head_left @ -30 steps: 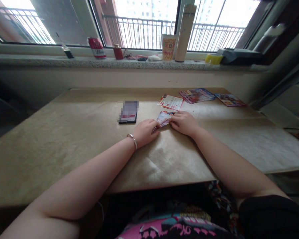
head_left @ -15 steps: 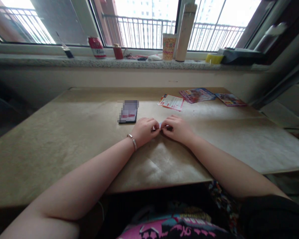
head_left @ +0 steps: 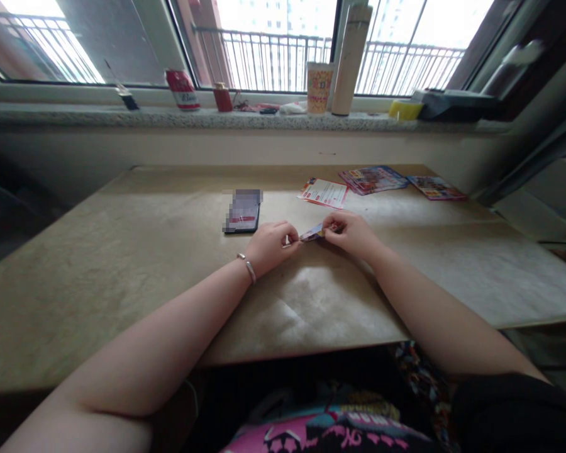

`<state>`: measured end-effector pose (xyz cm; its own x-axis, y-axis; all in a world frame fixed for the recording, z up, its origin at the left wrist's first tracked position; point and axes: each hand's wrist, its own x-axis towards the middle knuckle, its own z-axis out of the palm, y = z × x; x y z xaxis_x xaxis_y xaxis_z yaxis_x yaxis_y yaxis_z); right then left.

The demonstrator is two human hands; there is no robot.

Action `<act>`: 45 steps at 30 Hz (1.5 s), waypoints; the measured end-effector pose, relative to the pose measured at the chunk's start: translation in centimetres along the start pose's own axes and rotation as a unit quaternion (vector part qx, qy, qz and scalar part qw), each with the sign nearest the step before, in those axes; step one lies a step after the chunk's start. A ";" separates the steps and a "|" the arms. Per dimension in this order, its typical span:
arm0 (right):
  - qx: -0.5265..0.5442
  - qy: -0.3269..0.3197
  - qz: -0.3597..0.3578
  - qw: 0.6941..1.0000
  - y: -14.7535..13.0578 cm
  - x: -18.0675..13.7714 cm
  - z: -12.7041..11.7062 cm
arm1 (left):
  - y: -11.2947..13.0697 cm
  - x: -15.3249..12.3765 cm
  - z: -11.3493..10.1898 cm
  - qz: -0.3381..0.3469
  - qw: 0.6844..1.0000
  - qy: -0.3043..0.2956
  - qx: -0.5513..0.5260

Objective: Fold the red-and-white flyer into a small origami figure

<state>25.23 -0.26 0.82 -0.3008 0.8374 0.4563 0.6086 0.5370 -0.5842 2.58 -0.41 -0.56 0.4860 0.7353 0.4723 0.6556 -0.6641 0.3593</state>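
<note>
A small folded colourful paper [head_left: 312,233] is pinched between both of my hands just above the brown table [head_left: 122,264]. My left hand [head_left: 270,244], with a bracelet on the wrist, grips its left end with closed fingers. My right hand [head_left: 351,232] pinches its right end. A dark phone [head_left: 243,212] lies flat on the table just left of my left hand.
Three printed leaflets lie at the far right of the table: a red-and-white one [head_left: 324,192], a blue one [head_left: 372,179] and another [head_left: 436,187]. On the windowsill stand a red can [head_left: 182,90], a paper cup [head_left: 319,88] and a tall beige flask [head_left: 350,60].
The paper lay wider and flatter on the table a second ago. My hands then closed together over it, and now they hold it folded narrow and slightly raised.
</note>
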 end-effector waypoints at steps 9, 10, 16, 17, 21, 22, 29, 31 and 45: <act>0.019 -0.004 0.046 0.999 0.6 0.1 -1.4 | -0.2 0.0 0.1 -0.012 1.000 -0.009 -0.022; 0.020 -0.002 0.050 0.999 0.7 0.1 -1.5 | -0.2 0.0 0.1 -0.015 1.000 -0.009 -0.023; 0.030 -0.003 0.057 0.998 1.0 0.1 -1.8 | -0.1 0.0 -0.1 -0.025 0.999 -0.015 -0.025; 0.030 -0.002 0.059 0.998 1.0 0.1 -1.8 | -0.1 0.0 -0.2 -0.025 0.999 -0.014 -0.026; 0.024 -0.001 0.060 0.998 0.9 0.1 -1.9 | -0.1 0.0 -0.2 -0.020 0.999 -0.015 -0.024; 0.021 -0.001 0.058 0.998 0.8 0.1 -1.9 | -0.1 0.0 -0.2 -0.018 1.000 -0.016 -0.020; -0.001 0.011 0.030 0.999 1.3 0.1 -2.1 | -0.4 -0.2 -0.4 -0.014 0.999 -0.034 0.007; -0.014 0.019 0.011 1.000 1.5 0.0 -2.2 | -0.4 -0.2 -0.6 -0.023 0.999 -0.020 0.019; -0.221 -0.005 -0.149 0.964 -1.9 -0.7 0.7 | -0.1 -0.1 -0.3 0.063 0.995 0.010 0.081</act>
<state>23.77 -1.81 1.18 -0.5171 0.6546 0.5514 0.7467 0.6599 -0.0831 2.25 -0.45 -0.39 0.5591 0.6440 0.5221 0.6762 -0.7186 0.1623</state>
